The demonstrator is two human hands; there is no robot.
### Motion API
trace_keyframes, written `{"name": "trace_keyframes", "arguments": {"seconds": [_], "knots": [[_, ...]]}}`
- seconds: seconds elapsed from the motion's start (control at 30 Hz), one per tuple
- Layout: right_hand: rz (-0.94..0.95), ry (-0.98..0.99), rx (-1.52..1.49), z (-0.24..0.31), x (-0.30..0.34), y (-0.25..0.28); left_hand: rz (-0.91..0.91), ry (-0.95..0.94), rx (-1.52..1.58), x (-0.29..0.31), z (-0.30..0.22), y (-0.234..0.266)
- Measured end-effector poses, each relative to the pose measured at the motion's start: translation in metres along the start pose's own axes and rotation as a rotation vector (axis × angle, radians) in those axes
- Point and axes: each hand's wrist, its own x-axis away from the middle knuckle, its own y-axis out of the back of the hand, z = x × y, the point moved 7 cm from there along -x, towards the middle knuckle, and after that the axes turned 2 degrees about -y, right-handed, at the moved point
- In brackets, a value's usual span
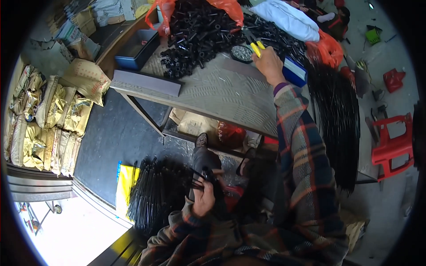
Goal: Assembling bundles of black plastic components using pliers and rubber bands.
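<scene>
A: Start closest in. What has the left hand?

B: Its fingers are curled closed on some thin black rods, low in front of the lap. The rods cross the palm and poke out past the fingers. They blur into the dark trousers, so I can't count them.

A: And beside it?

B: A thick bundle of black strips, standing just to the left, with its lower end lost in shadow. A yellow sheet is partly hidden behind it.

A: Further out?

B: The plaid right sleeve reaches over the worktable and covers part of its edge. The right hand is wrapped around yellow-handled pliers. The handles lie inside the grip, and the head points away from the person. Whether the jaws are parted, I can't tell.

A: Near the pliers?

B: A round dish of small silvery pieces, just left of the handles. Beyond it, a heap of black fittings runs under an orange-red bag and off the upper edge.

A: Any writing?

B: Red print on a tan sack at far left, too small and skewed to make out.
</scene>
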Motion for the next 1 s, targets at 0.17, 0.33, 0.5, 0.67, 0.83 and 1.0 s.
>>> {"name": "trace_keyframes", "arguments": {"seconds": [0.17,0.33,0.5,0.67,0.83,1.0], "knots": [[0.111,0.209,0.241,0.021,-0.030,-0.044,0.024,-0.016,-0.039,-0.010,-0.009,0.010],[0.179,0.190,0.242,0.024,-0.041,-0.054,0.010,0.027,0.007,-0.017,-0.002,0.016],[0.143,0.112,-0.013,0.016,-0.042,-0.045,-0.046,-0.022,-0.065,-0.014,-0.006,0.016],[0.093,0.172,-0.413,0.012,-0.008,-0.016,-0.109,-0.020,0.014,-0.006,-0.010,0.017],[0.370,0.111,-1.341,0.052,0.157,0.057,0.026,-0.096,0.158,-0.012,-0.042,0.015],[0.320,0.506,-1.326,0.069,0.262,0.116,0.146,-0.094,0.110,-0.003,-0.079,-0.024]]}}
